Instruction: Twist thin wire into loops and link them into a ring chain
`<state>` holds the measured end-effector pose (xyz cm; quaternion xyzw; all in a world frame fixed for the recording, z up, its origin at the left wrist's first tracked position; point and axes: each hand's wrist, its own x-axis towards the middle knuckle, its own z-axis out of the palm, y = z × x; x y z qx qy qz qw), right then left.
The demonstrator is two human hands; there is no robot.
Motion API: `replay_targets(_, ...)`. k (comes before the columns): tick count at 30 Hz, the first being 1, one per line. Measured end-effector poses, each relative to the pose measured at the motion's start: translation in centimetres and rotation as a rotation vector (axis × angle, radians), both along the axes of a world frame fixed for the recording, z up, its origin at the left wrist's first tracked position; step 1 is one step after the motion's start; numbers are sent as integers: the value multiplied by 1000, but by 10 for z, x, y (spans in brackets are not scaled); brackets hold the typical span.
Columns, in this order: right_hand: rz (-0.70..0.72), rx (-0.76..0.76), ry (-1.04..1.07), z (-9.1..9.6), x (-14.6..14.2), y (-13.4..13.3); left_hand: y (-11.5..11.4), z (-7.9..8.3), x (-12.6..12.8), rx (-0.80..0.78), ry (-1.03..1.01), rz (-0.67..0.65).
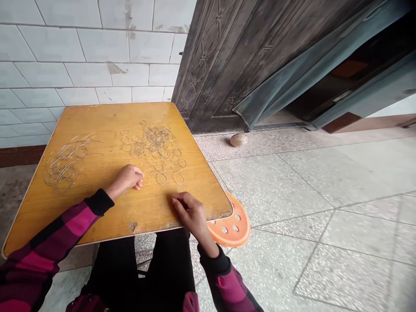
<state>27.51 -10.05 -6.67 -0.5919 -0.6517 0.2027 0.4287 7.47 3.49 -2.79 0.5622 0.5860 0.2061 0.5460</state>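
A white tile wall [87, 47] and a big dark metal door [224, 65] stand at the back. A speckled stone floor [325, 195] spreads out on the right, with a small round lump [238, 140] near the door. A round orange thing with holes [232, 223] pokes out under one corner of a yellow wooden table [94, 123]. Dark pants [113, 268] show below the table's near edge.

Two messy piles of thin wire loops lie on the table, one pile on the left [66, 162] and one in the middle [154, 141]. Just below the middle pile, a few figure-eight wire loops [160, 173] lie apart from it, with their long sides pointing away from the person.

The two hands are apart. The curled left hand [125, 182] is nearer to these loops, and they lie just to its right. The right hand [190, 212] is lower down, near the table's front edge, with its fingers [177, 201] bunched on the wood. I cannot tell if either hand holds a wire.
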Motion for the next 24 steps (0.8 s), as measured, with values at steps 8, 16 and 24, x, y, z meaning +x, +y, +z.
replay_targets(8,13,-34,0,4,-2,-2,2,2,2,19,40,-18)
replay_targets(16,8,-21,-65,-3,0,-2,-3,-2,-12,134,76,-9)
replay_targets(24,13,7,-117,-6,1,0,-28,18,-118,572,296,-16)
